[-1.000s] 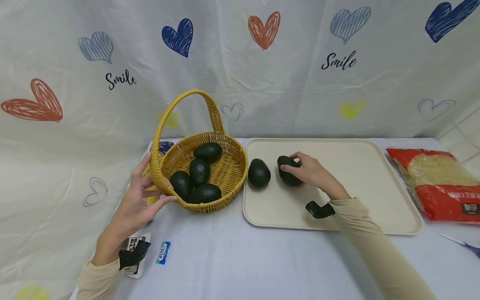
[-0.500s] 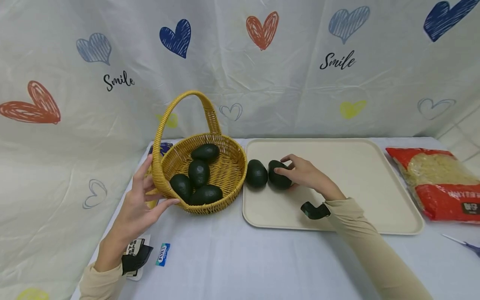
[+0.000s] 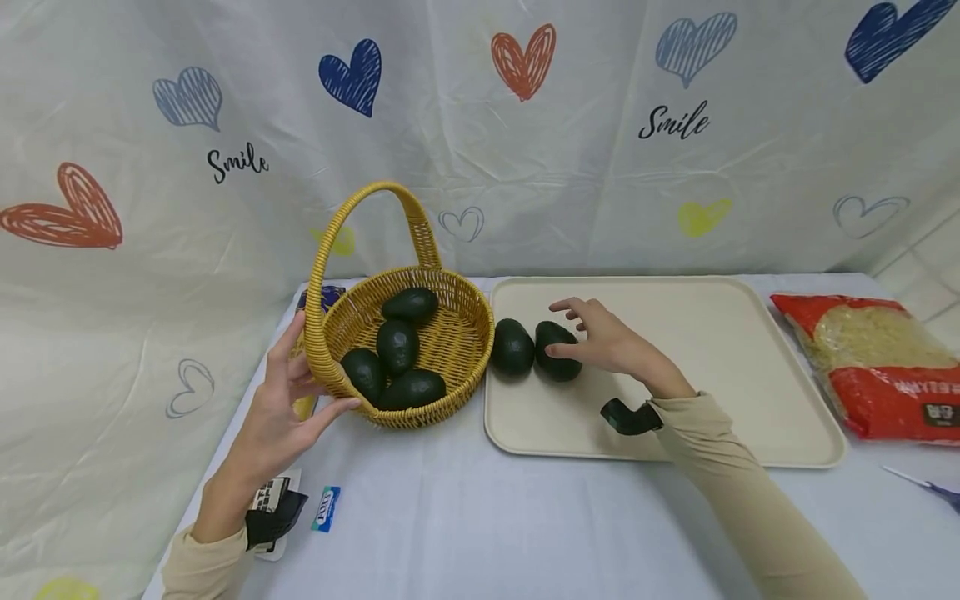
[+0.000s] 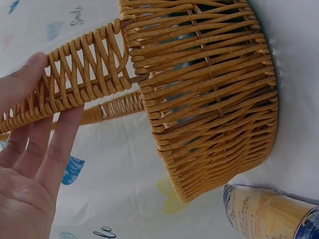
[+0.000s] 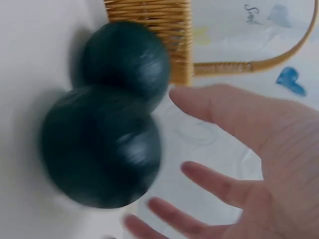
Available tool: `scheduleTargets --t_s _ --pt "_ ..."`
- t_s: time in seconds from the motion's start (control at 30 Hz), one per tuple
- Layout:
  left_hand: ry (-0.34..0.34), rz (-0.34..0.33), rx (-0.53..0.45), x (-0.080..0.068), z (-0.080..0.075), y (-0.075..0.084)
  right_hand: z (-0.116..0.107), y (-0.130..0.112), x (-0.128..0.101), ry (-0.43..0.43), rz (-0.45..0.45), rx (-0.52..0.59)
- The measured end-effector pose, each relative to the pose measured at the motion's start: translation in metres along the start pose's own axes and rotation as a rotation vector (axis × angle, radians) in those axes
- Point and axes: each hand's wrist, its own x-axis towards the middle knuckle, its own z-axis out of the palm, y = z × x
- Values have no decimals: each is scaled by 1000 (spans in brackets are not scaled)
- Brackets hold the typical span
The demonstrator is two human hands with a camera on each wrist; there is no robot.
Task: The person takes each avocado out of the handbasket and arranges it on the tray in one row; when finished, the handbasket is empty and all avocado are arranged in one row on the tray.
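1. The left hand (image 3: 281, 408) rests straight fingers against the basket (image 3: 450, 333), thumb at its near rim, on the worktop (image 3: 465, 517).
2. Four avocados lie in the basket.
3. On the tray (image 3: 750, 400), just right of the basket, two avocados touch: left avocado (image 3: 512, 347), right avocado (image 3: 557, 350).
4. The right hand (image 3: 607, 343) is spread wide, its thumb touching the right avocado.
5. A noodle bag (image 3: 877, 367) lies far right.
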Motion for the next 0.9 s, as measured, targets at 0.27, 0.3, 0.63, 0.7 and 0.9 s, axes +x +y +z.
scheduleTargets --t_s 0.27,0.3,0.63,0.7,0.9 --pt "-7 22 -54 -1 -1 -3 23 -64 17 20 -487 -52" --pt "-10 30 -65 -1 -1 -3 29 -73 21 -21 -542 -64" --pt "-15 0 -35 1 3 -4 89 -112 63 -460 -583 -176" --pt "-18 -7 -30 1 2 -4 97 -115 69 -505 -567 -228" --pt "-19 -27 -26 -1 1 -6 105 -118 80 -534 -546 -291"
